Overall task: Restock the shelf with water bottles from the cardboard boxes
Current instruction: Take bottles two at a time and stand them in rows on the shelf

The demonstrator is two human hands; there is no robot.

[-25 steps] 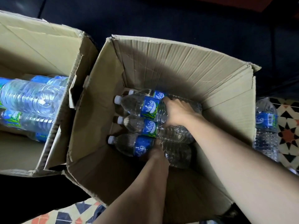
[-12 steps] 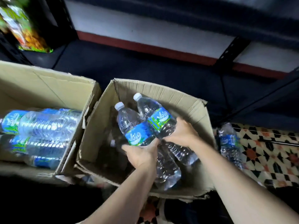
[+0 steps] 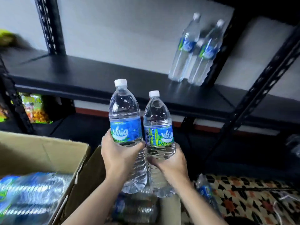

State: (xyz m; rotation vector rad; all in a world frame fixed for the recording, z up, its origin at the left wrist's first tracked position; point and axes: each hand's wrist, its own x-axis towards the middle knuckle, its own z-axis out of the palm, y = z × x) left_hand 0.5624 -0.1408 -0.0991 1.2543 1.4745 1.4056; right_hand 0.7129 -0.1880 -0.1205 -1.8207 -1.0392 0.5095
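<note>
Where the black metal shelf (image 3: 90, 73) crosses the view, its flat matte board is bare on the left and carries standing water bottles (image 3: 194, 51) at its right end, clear ribbed plastic with blue labels and white caps, blurred so their number is hard to tell. Perforated black uprights (image 3: 258, 88) frame the rack against a pale wall. Below, at the left, a brown corrugated cardboard box (image 3: 48, 150) stands open with more bottles (image 3: 30, 192) lying on their sides inside, blurred. A second box (image 3: 170, 207) sits under the arms, with bottles lying in it too. To the right the floor (image 3: 253, 197) shows a patterned tile of black, cream and orange stars, and another bottle (image 3: 205, 190) lies there beside the box. Bright snack bags (image 3: 36, 109) sit on the lower level at the left.

Both bare forearms reach up from the bottom edge. The left hand (image 3: 118, 155) wraps its fingers around the waist of one bottle (image 3: 124, 114), just under the blue label, thumb on the near side. The right hand (image 3: 172, 161) cups the other bottle (image 3: 158, 125) lower on its ribbed body, fingers curled behind it. Both bottles are upright, caps up, side by side and nearly touching, held in front of the shelf edge and above the second box.
</note>
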